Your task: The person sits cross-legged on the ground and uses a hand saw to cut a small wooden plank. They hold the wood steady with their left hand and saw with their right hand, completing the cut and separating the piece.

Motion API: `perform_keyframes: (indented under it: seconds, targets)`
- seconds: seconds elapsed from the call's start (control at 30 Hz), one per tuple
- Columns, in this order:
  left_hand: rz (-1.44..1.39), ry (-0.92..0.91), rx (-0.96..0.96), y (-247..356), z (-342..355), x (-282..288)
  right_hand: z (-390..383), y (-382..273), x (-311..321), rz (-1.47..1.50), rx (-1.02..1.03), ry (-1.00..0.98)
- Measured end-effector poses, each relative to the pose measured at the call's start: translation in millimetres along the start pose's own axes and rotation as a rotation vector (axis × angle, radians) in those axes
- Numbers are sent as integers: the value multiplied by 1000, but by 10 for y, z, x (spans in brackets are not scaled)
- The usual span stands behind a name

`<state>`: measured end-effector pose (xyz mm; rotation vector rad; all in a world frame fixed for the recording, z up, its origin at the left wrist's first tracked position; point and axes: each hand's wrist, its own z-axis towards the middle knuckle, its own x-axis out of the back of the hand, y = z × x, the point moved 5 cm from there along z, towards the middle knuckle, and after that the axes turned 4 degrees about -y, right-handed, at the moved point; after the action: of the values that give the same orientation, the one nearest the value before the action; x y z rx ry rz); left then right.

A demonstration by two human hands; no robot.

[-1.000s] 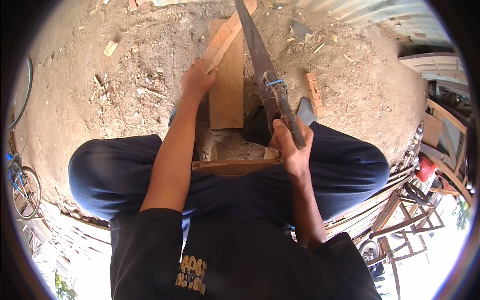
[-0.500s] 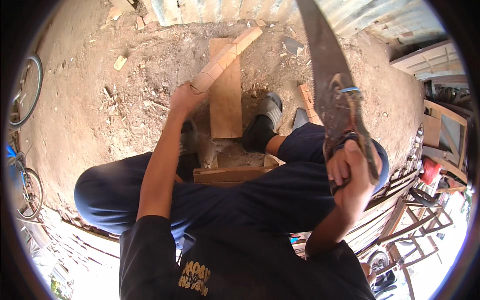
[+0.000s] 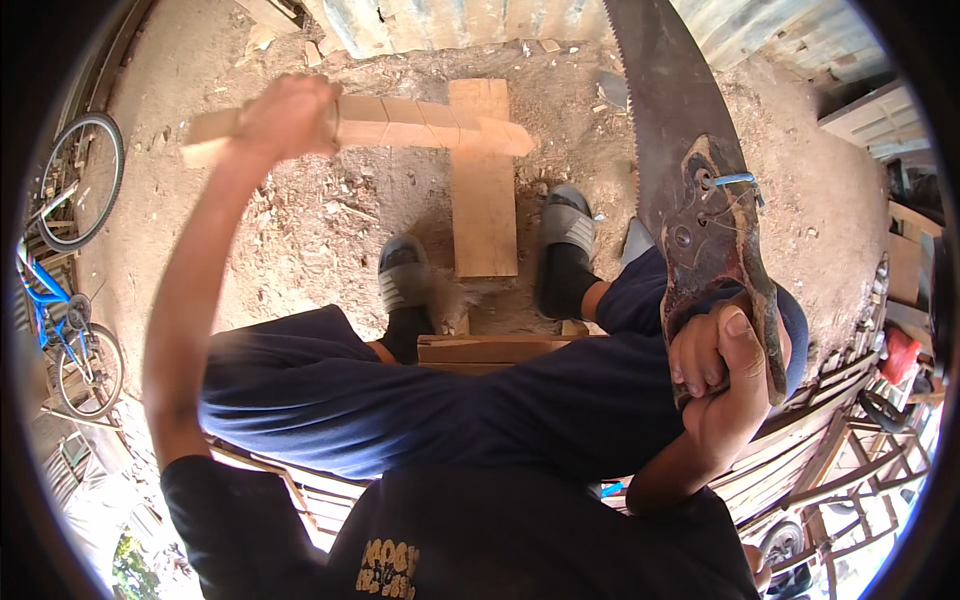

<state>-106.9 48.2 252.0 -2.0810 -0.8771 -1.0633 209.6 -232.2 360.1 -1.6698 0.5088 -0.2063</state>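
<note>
My left hand (image 3: pixel 288 118), raised at the far left, grips a long wooden bar (image 3: pixel 400 122) with crosswise lines along it. The bar lies nearly level, its right end passing over a flat wooden board (image 3: pixel 483 215) in front of my feet; whether they touch I cannot tell. In my right hand (image 3: pixel 722 362) is the worn handle of a handsaw (image 3: pixel 672 100), a blue tie threaded through it. Its wide dark toothed blade points up and away, to the right of the board. My right fingers are wrapped round the handle, over my right knee.
Two sandalled feet, one a grey sandal (image 3: pixel 570 228), flank the board on the chip-strewn dirt ground. A low wooden bench piece (image 3: pixel 490 350) stands between my legs. Corrugated sheet (image 3: pixel 430 22) closes the far side. A blue bicycle (image 3: pixel 72 310) is at left; wooden frames (image 3: pixel 860 465) stand at right.
My left hand has moved left and away, swinging the wooden bar from a slant to nearly level. The saw stays in my right hand, almost unmoved. The view has shifted a little.
</note>
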Motion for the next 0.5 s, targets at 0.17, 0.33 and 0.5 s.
perform_keyframes:
  seconds: [0.17,0.33,0.5]
  targets:
    - [92,92,-70,52,-485,805,72,16,7,-78,6,-59]
    - [243,-180,-68,436,-298,789,104,53,5,-59,-46,-98]
    - [217,-31,-135,356,-298,795,101,58,-41,-166,-61,-92]
